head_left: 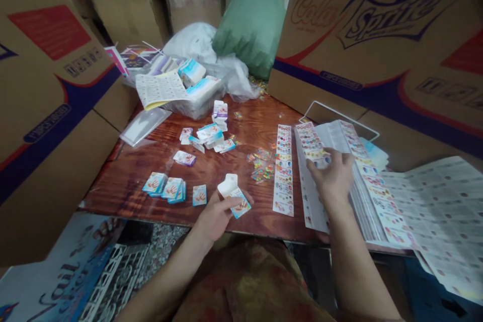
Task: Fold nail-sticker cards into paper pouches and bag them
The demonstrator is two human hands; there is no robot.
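Observation:
My left hand [217, 214] is closed on a small open carton [234, 193] with a white flap, held just above the near edge of the wooden table [151, 161]. My right hand [332, 176] rests on a stack of long sticker sheets [339, 146], its fingers curled on the top strip near the hand. One loose sticker strip [284, 168] lies flat between my two hands. A scatter of tiny colourful stickers [260, 163] sits left of that strip.
Small blue cartons [168, 187] line the near left of the table and more lie scattered [207, 137] mid-table. A clear tub [196, 98] of packs, plastic bags and a green bag [252, 22] stand behind. Large cardboard boxes [377, 35] wall both sides. Printed sheets [441, 211] spread right.

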